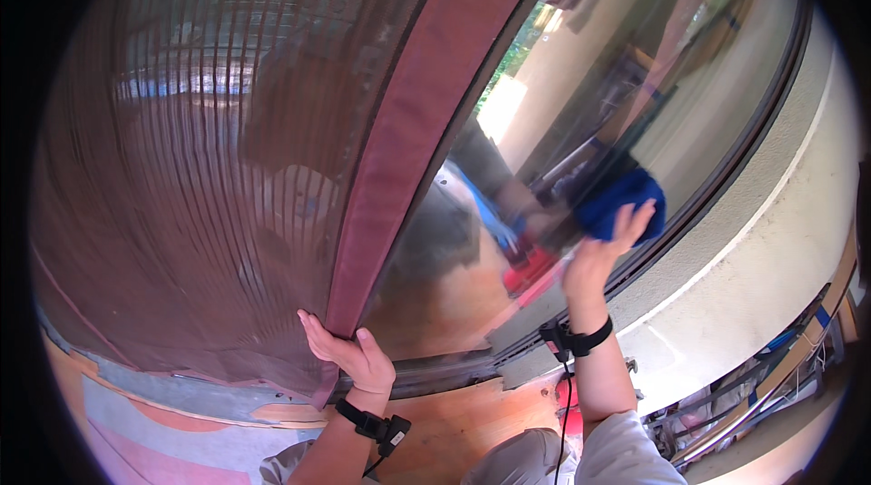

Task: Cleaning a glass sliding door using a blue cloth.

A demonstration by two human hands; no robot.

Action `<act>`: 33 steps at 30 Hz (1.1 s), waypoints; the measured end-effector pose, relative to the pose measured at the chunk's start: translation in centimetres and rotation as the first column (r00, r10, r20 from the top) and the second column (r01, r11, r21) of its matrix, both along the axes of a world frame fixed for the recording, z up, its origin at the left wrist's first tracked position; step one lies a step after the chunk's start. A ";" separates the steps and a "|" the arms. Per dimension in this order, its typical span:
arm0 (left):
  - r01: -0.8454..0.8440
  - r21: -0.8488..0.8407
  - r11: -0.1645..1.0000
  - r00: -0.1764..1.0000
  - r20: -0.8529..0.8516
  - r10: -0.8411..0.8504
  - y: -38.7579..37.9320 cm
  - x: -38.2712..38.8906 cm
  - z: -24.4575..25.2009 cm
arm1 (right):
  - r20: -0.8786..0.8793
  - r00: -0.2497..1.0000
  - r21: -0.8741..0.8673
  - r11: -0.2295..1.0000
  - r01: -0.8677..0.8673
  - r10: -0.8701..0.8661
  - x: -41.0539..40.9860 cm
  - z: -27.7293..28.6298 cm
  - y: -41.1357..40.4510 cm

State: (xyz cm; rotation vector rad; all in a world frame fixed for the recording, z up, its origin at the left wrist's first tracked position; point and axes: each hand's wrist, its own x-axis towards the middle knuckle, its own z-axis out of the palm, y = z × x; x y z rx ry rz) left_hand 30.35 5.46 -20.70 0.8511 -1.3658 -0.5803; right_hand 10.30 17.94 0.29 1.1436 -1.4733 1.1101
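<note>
My right hand presses a dark blue cloth against a glass pane, near the pane's right frame. The fingers are spread over the cloth. My left hand rests against the lower end of the maroon fabric border of a brown mesh screen, its thumb on one side and the fingers on the other. Both wrists wear black straps with small devices. The glass reflects a blurred view of the surroundings.
A pale wall curves along the right of the dark frame. Poles and bundled items lie at the lower right. Wooden flooring and red objects are below. A pink and grey patterned mat lies at the lower left.
</note>
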 end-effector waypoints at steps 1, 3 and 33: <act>-0.003 0.012 1.000 1.000 0.009 0.003 -0.1 0.1 0.0 | 0.084 0.994 -0.034 0.996 0.076 -0.073 -1.1 0.8 1.1; -0.009 0.009 1.000 1.000 0.006 0.009 -0.1 0.1 0.1 | 0.152 0.947 -0.178 0.935 0.307 -0.282 -5.5 1.7 3.5; 0.130 -0.001 0.991 0.988 -0.078 -0.130 0.4 0.8 1.3 | -0.299 0.954 0.472 0.863 0.180 -0.035 11.6 -10.4 -5.8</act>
